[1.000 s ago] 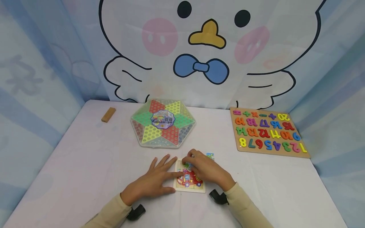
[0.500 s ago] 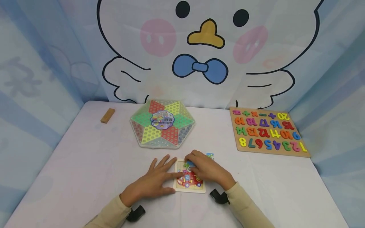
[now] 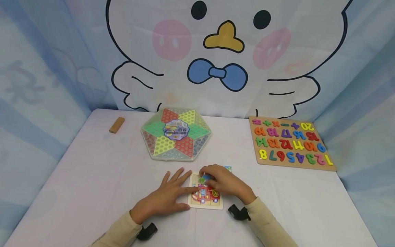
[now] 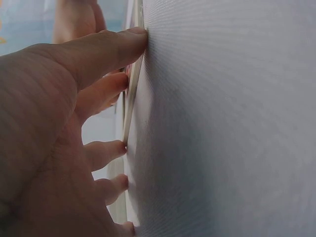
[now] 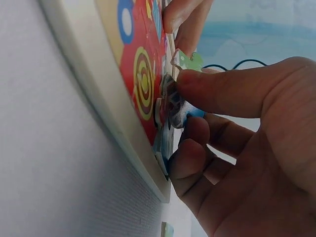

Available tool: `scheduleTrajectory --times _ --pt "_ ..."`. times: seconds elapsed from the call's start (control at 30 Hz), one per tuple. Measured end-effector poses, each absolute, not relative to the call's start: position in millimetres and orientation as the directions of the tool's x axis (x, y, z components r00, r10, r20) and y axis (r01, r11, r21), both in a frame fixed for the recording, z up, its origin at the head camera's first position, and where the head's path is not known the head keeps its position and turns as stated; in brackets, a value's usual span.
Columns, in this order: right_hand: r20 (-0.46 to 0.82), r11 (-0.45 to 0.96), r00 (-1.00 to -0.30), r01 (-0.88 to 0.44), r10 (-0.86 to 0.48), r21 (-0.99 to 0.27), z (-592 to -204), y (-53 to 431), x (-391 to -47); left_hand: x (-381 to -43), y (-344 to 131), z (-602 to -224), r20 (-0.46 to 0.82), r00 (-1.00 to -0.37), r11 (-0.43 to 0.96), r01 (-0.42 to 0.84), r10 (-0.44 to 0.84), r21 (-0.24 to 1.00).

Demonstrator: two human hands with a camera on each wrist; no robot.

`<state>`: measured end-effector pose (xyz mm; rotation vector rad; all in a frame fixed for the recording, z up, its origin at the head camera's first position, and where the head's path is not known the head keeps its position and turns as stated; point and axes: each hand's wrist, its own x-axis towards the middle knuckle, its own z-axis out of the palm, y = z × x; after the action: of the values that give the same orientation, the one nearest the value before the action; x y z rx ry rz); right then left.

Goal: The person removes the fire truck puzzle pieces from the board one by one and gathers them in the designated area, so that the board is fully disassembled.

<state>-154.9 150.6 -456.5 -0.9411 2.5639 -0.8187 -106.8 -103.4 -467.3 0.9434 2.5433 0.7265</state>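
Note:
A small jigsaw tray (image 3: 205, 207) with a light wooden rim lies on the table, showing a red vehicle picture. My left hand (image 3: 165, 197) is spread at its left side, thumb and fingertips along the rim, index finger reaching onto the picture. My right hand (image 3: 227, 182) is over the tray's upper right. Its thumb and fingers pinch a jigsaw piece (image 5: 182, 109) with green and blue on it. In the right wrist view the piece is tilted against the picture at the upper row. Another loose piece (image 3: 228, 168) lies behind the right hand, partly hidden.
A hexagonal Chinese checkers board (image 3: 176, 151) lies behind the tray. At the back right is a number puzzle board (image 3: 290, 165). A small wooden block (image 3: 117, 125) sits at the back left. A printed curtain (image 3: 216, 99) borders the table's far edge.
My right fingertips have shifted slightly right over the tray, and more of the green-and-blue piece shows below them. My left hand has stayed in place.

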Motion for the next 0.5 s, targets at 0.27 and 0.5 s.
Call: scheduleTrajectory --times 0.27,0.5 --pt "-0.033 0.572 -0.724 -0.516 -0.689 -0.637 -453.2 153.7 -156.9 -106.3 -103.3 -468.5 -0.127 -0.723 0.65 0.512 0.679 0.561" --pt "-0.034 0.569 -0.735 -0.493 -0.677 -0.658 -441.5 161.3 -161.3 -106.4 -103.4 -468.0 -0.124 -0.73 0.655 0.508 0.672 0.559"
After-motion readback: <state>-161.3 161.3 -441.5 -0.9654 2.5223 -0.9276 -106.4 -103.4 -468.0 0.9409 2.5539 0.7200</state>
